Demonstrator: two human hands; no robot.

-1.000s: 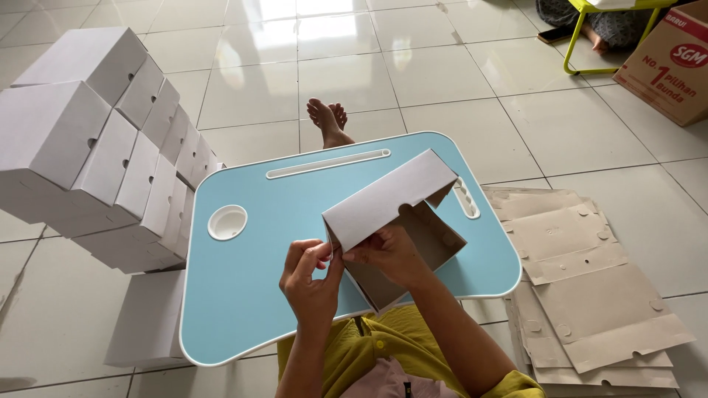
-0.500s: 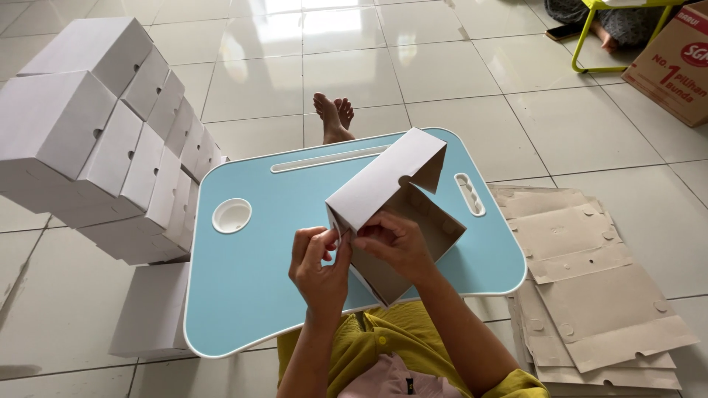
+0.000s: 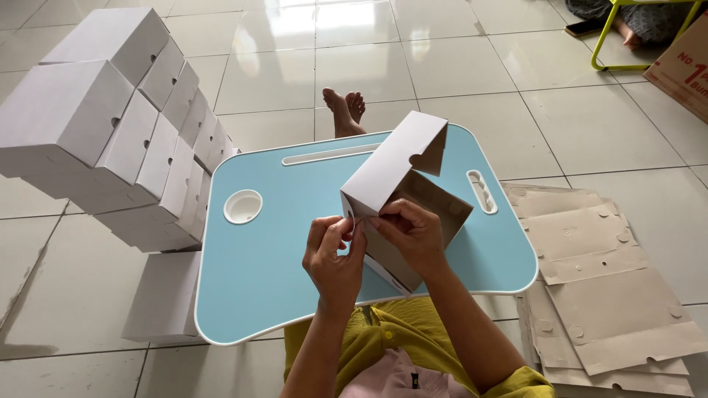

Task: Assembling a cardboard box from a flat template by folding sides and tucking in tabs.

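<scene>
White floor tiles (image 3: 442,44) spread around a person seated behind a light-blue lap table (image 3: 280,280), bare feet (image 3: 346,110) showing past its far edge. Folded white boxes (image 3: 110,140) stack high on the person's left; flat cardboard blanks (image 3: 612,287) lie fanned on the right. Over the table's middle, a half-formed white box (image 3: 402,191) is held tilted, brown inside showing, its lid flap raised. The right hand (image 3: 409,232) grips the near wall, fingers wrapped on the card. The left hand (image 3: 335,250) pinches a small side tab at the box's near corner, thumb and forefinger closed on it. Judged from this, steadying the wall while pressing the tab squarely along its crease would keep the corner true.
</scene>
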